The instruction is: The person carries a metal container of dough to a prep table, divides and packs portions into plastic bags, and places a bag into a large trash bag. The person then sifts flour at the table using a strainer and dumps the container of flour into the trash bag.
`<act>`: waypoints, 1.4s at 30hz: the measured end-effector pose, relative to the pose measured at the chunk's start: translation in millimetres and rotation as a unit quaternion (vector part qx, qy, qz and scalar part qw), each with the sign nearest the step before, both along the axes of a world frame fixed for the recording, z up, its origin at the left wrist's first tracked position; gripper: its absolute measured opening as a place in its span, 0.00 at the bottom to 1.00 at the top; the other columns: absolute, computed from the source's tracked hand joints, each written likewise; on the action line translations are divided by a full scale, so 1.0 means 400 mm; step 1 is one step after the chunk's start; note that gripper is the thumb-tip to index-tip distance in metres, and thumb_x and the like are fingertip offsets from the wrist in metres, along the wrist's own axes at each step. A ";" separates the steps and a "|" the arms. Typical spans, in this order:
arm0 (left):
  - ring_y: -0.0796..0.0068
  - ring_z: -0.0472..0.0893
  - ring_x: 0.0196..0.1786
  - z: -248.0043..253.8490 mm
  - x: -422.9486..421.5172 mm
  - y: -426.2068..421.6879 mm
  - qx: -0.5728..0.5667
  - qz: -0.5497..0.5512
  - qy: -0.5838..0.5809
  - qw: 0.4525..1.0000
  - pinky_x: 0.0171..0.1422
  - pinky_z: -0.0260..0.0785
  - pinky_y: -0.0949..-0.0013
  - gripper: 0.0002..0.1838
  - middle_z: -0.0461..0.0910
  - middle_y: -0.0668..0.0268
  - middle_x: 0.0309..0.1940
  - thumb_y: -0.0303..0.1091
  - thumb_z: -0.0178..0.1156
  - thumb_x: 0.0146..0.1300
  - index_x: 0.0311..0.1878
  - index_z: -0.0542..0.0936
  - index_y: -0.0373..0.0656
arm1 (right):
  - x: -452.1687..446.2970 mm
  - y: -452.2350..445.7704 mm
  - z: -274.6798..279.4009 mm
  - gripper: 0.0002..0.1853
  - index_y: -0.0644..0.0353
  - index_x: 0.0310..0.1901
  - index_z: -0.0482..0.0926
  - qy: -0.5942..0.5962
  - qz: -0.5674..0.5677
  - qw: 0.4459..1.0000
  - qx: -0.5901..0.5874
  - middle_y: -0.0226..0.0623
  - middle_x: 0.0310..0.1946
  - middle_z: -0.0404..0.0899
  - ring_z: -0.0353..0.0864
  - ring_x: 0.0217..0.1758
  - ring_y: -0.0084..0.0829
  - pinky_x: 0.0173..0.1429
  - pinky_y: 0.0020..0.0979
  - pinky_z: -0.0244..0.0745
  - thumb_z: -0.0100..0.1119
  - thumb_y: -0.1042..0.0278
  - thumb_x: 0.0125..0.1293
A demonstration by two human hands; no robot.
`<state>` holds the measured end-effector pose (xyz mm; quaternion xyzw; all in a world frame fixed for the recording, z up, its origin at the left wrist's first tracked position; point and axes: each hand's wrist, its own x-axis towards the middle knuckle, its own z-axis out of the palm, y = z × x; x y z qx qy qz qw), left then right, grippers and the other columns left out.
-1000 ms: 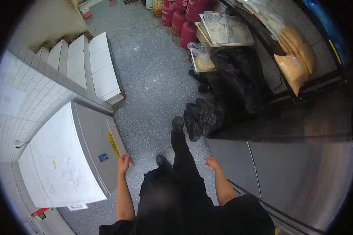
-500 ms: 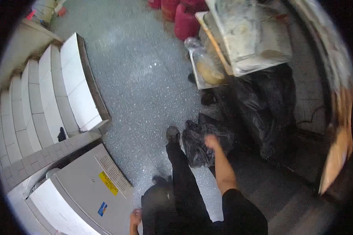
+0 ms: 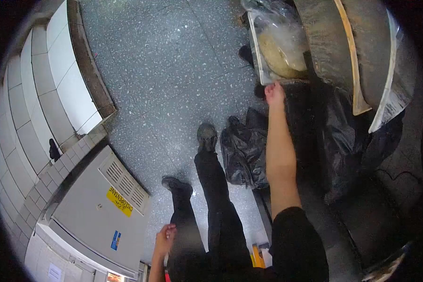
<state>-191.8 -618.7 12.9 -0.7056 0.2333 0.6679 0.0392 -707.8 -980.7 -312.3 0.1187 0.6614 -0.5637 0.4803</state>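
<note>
Black trousers point(image 3: 218, 207) are seen nearest, with the left hand point(image 3: 164, 238) held low beside them. Its fingers are loosely bent inward and nothing is seen in it; whether thumb and fingertips meet cannot be told. To its left, a grey appliance point(image 3: 87, 202) is marked with a yellow label point(image 3: 120, 202).

Farther on, a crumpled black bag point(image 3: 244, 152) is set on the floor point(image 3: 160, 94), just right of the farther shoe point(image 3: 207, 135). For a steady reach, that foot is best kept clear of the loose plastic, and the weight spread over both feet.

Beyond the bag, the right hand point(image 3: 274, 94) is stretched out to the near left corner of a pale-rimmed tray point(image 3: 255, 47), at the far right. Its fingers are curled; whether the rim is touched or pinched cannot be told. A clear plastic bag point(image 3: 279, 51) with pale contents is held in the tray. The rim is better taken squarely and any pull kept level, since the soft bag could slump. White-tiled steps point(image 3: 82, 89) are seen at the far left.
</note>
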 end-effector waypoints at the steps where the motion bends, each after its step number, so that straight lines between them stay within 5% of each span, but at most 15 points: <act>1: 0.67 0.79 0.34 -0.031 -0.018 -0.067 -0.061 -0.080 -0.008 0.995 0.38 0.70 0.66 0.12 0.79 0.61 0.31 0.34 0.53 0.60 0.44 0.74 0.39 | 0.008 0.001 0.020 0.10 0.55 0.37 0.69 -0.005 0.018 1.000 -0.008 0.31 0.27 0.66 0.69 0.30 0.26 0.35 0.28 0.71 0.58 0.63 0.58; 3: 0.53 0.78 0.37 -0.141 -0.062 -0.179 -0.114 -0.232 -0.037 0.965 0.40 0.70 0.60 0.13 0.78 0.54 0.31 0.39 0.52 0.60 0.41 0.75 0.40 | 0.040 0.087 0.076 0.08 0.55 0.33 0.69 -0.013 0.055 0.998 -0.013 0.28 0.21 0.65 0.68 0.24 0.24 0.30 0.26 0.71 0.59 0.66 0.58; 5: 0.52 0.78 0.36 -0.310 -0.139 -0.315 -0.233 -0.181 0.011 0.955 0.40 0.68 0.59 0.15 0.78 0.52 0.29 0.41 0.51 0.60 0.39 0.75 0.37 | 0.089 0.171 0.122 0.06 0.57 0.31 0.70 -0.047 0.075 0.996 0.003 0.28 0.20 0.68 0.69 0.22 0.25 0.25 0.27 0.69 0.55 0.67 0.60; 7: 0.59 0.79 0.36 -0.411 -0.279 -0.502 -0.247 -0.062 0.015 0.967 0.42 0.68 0.63 0.19 0.78 0.51 0.31 0.45 0.55 0.59 0.41 0.75 0.36 | 0.153 0.245 0.166 0.05 0.57 0.31 0.70 -0.091 0.064 0.993 0.034 0.29 0.22 0.70 0.70 0.24 0.25 0.28 0.28 0.71 0.55 0.69 0.59; 8: 0.73 0.77 0.37 -0.548 -0.323 -0.540 -0.226 -0.030 0.097 0.969 0.44 0.68 0.68 0.20 0.79 0.61 0.34 0.46 0.54 0.61 0.43 0.75 0.35 | 0.186 0.281 0.191 0.05 0.57 0.31 0.70 -0.110 0.060 0.991 0.039 0.29 0.22 0.71 0.71 0.24 0.25 0.30 0.29 0.72 0.55 0.69 0.59; 9: 0.75 0.74 0.34 -0.628 -0.391 -0.592 -0.196 0.066 0.132 0.969 0.43 0.67 0.70 0.20 0.77 0.65 0.31 0.46 0.56 0.59 0.42 0.75 0.37 | 0.217 0.317 0.211 0.04 0.58 0.31 0.71 -0.130 0.058 0.989 0.047 0.29 0.22 0.71 0.71 0.24 0.25 0.32 0.29 0.72 0.55 0.70 0.58; 11: 0.79 0.71 0.26 -0.589 -0.499 -0.716 -0.142 0.182 0.093 0.969 0.32 0.64 0.76 0.17 0.74 0.69 0.26 0.46 0.59 0.56 0.38 0.75 0.40 | 0.256 0.381 0.224 0.07 0.59 0.33 0.71 -0.147 0.079 0.984 0.065 0.30 0.22 0.70 0.73 0.25 0.26 0.34 0.31 0.75 0.57 0.67 0.57; 14: 0.84 0.67 0.20 -0.620 -0.539 -0.728 -0.028 0.163 0.152 0.975 0.22 0.57 0.79 0.14 0.73 0.72 0.21 0.42 0.63 0.52 0.32 0.75 0.41 | 0.315 0.439 0.280 0.08 0.59 0.35 0.71 -0.158 0.105 0.980 0.062 0.31 0.25 0.72 0.74 0.28 0.28 0.38 0.32 0.75 0.57 0.67 0.57; 17: 0.82 0.65 0.21 -0.661 -0.560 -0.664 -0.070 0.233 0.176 0.954 0.23 0.57 0.74 0.14 0.71 0.74 0.18 0.39 0.65 0.48 0.19 0.72 0.43 | 0.317 0.446 0.351 0.14 0.61 0.41 0.72 -0.118 0.160 0.974 0.107 0.35 0.32 0.73 0.75 0.34 0.31 0.41 0.34 0.74 0.59 0.63 0.57; 21: 0.85 0.66 0.18 -0.593 -0.566 -0.668 -0.180 0.140 0.122 0.966 0.19 0.58 0.76 0.12 0.71 0.74 0.15 0.32 0.64 0.46 0.15 0.71 0.43 | 0.151 0.375 0.430 0.37 0.62 0.57 0.61 -0.036 0.084 0.993 0.071 0.43 0.51 0.65 0.66 0.55 0.41 0.57 0.48 0.64 0.55 0.40 0.56; 23: 0.85 0.67 0.19 -0.555 -0.548 -0.663 -0.187 0.062 0.081 0.977 0.21 0.60 0.75 0.09 0.72 0.74 0.16 0.31 0.64 0.45 0.17 0.74 0.41 | -0.011 0.394 0.349 0.35 0.63 0.54 0.62 -0.061 0.065 0.990 0.112 0.42 0.57 0.58 0.62 0.59 0.41 0.61 0.49 0.58 0.55 0.41 0.56; 28: 0.85 0.68 0.20 -0.418 -0.432 -0.684 -0.190 0.074 0.079 0.976 0.23 0.62 0.75 0.07 0.74 0.74 0.18 0.31 0.64 0.45 0.25 0.79 0.37 | 0.008 0.388 0.354 0.20 0.66 0.48 0.67 -0.093 0.154 0.981 0.078 0.41 0.48 0.68 0.69 0.53 0.40 0.55 0.43 0.67 0.56 0.65 0.57; 36: 0.81 0.75 0.28 -0.150 -0.016 -0.334 -0.129 0.197 0.069 0.969 0.35 0.69 0.73 0.11 0.79 0.68 0.27 0.30 0.62 0.47 0.35 0.81 0.36 | 0.425 0.557 0.668 0.14 0.60 0.43 0.73 -0.002 0.221 0.966 0.135 0.33 0.37 0.74 0.75 0.38 0.31 0.36 0.31 0.73 0.55 0.74 0.52; 39: 0.81 0.75 0.30 0.042 0.139 -0.122 -0.179 0.277 0.024 0.944 0.36 0.69 0.72 0.12 0.80 0.67 0.28 0.30 0.61 0.48 0.37 0.80 0.37 | 0.618 0.596 0.887 0.11 0.61 0.37 0.75 0.005 0.295 0.943 0.151 0.34 0.35 0.75 0.75 0.34 0.27 0.32 0.29 0.73 0.58 0.70 0.50; 42: 0.81 0.75 0.31 0.367 0.242 0.022 -0.208 0.313 -0.036 0.926 0.37 0.69 0.73 0.12 0.80 0.65 0.28 0.31 0.61 0.48 0.36 0.80 0.36 | 0.740 0.630 1.069 0.06 0.60 0.31 0.72 0.008 0.421 0.893 0.160 0.30 0.24 0.70 0.72 0.28 0.24 0.27 0.27 0.70 0.57 0.72 0.51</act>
